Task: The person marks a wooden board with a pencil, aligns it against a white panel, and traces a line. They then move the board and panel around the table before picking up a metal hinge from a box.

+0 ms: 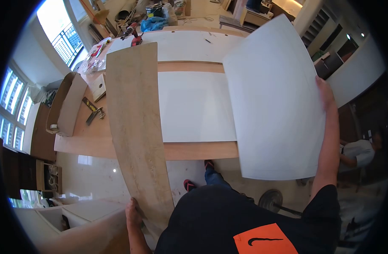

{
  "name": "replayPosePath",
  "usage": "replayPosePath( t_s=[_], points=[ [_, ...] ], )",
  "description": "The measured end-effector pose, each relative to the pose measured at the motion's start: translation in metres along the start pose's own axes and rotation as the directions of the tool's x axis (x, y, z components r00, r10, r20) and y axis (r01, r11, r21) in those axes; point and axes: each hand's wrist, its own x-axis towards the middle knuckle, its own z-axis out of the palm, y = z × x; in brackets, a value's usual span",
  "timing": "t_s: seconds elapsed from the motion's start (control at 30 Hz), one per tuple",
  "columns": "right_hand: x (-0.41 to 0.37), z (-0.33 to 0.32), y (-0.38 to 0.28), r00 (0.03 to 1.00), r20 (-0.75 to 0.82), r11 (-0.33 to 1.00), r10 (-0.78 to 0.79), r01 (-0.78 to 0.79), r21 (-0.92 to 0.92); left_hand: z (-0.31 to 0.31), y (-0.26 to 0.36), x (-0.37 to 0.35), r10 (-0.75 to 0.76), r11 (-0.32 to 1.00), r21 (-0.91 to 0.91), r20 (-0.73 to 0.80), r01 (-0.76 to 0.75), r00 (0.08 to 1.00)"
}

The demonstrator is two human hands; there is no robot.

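My left hand point(133, 211) is closed on the lower left edge of a long brown plywood board point(134, 114), whose far end extends over the workbench. Out to the right, my right hand point(326, 91) grips the outer edge of a large white sheet point(274, 106). That sheet is tilted up off the bench and looks slightly curved in this wide view. Between the two lies a flat white panel point(196, 108) on the wooden workbench point(194, 151). The fingers behind both boards are partly hidden.
A tall open cardboard box point(69, 103), a combination square point(93, 111) and a red drill point(136, 39) stand or lie on the bench's left side. Another white panel point(189, 45) lies at the back. A person in a white shirt point(358, 153) is low at the right.
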Motion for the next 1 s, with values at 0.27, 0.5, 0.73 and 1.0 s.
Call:
replayPosePath(
  t_s=[0.27, 0.5, 0.73, 1.0],
  points=[
    [0.089, 0.061, -0.104, 0.874, 0.485, 0.945, -0.003, 0.161, -0.283, -0.027, -0.029, -0.008, 0.051, 0.993, 0.117, -0.165, -0.032, 0.985],
    [0.178, 0.192, -0.147, 0.655, 0.743, 0.891, 0.136, 0.247, -0.381, -0.005, -0.028, -0.051, 0.062, 0.994, 0.099, -0.231, -0.04, 0.971],
    [0.276, 0.333, -0.095, 0.506, 0.856, 0.898, 0.104, 0.321, -0.299, 0.044, -0.022, -0.079, 0.079, 0.997, 0.033, -0.348, -0.072, 0.934],
    [0.331, 0.432, -0.008, 0.724, 0.679, 0.648, -0.121, 0.576, -0.499, 0.079, -0.013, -0.082, 0.037, 0.975, 0.215, -0.436, 0.065, 0.899]
  ],
)
